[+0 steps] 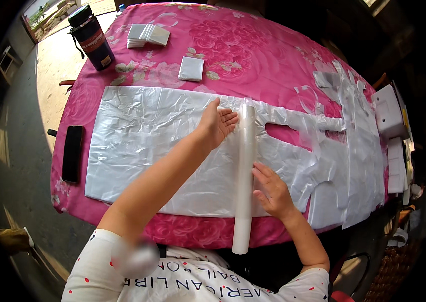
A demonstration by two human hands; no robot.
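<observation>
A long translucent roll (244, 186) of plastic lies crosswise on a spread of thin white plastic sheets (147, 146). Its near end sticks out past the table's front edge. My left hand (218, 123) is open beside the far part of the roll, palm toward it, fingers stretched. On the roll's other side, my right hand (273, 191) is open, thumb and fingers apart, fingertips at or almost at the roll. To the right the sheets have oval and curved cut-outs and loose strips. Neither hand grips anything.
A pink flowered cloth (253, 45) covers the table. Folded white plastic packets (191, 68) and a stack of several more (147, 35) lie farther back. A dark flask (92, 40) stands far left, a black phone (73, 154) left. White boxes (388, 111) are at the right edge.
</observation>
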